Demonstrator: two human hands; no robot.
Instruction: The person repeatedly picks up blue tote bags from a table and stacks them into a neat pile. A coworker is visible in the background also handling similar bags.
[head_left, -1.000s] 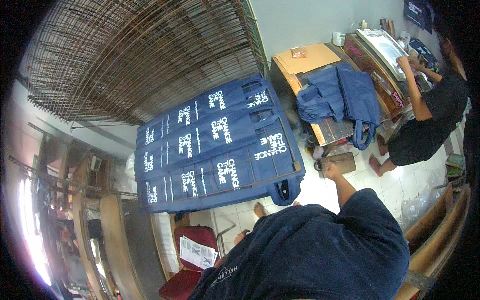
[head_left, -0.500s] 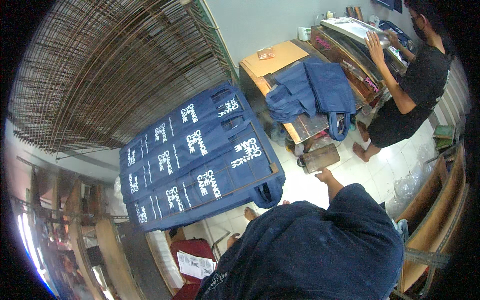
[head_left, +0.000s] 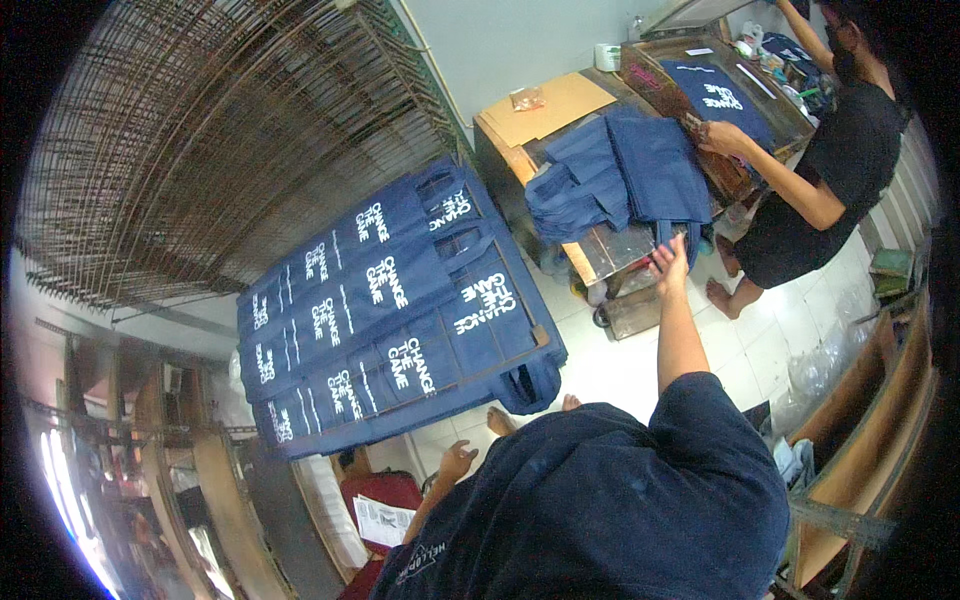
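My right hand [head_left: 671, 266] reaches forward with its fingers apart, at the hanging handle of a navy tote bag [head_left: 655, 165]. The fingers overlap the handle, and I cannot tell whether they touch it. That bag lies folded on a stack beside more crumpled navy bags [head_left: 575, 190], on a wooden table. My left hand [head_left: 458, 460] hangs low beside my body, holding nothing, its fingers loosely bent and apart. It is nearest to a drying rack covered with printed navy bags [head_left: 345, 300] and a red chair [head_left: 385, 490].
A co-worker [head_left: 850, 150] stands at the right of a print bench, where a printed navy bag [head_left: 715, 100] lies under a raised screen frame [head_left: 690, 12]. Empty wire racks [head_left: 230, 130] tilt up at the left. Wooden shelves [head_left: 860, 470] stand at the lower right.
My right hand has moved forward to the bag handle. My left hand has come further out from my side. The co-worker has raised the screen, uncovering a printed bag, and lowered one hand beside the bag stack.
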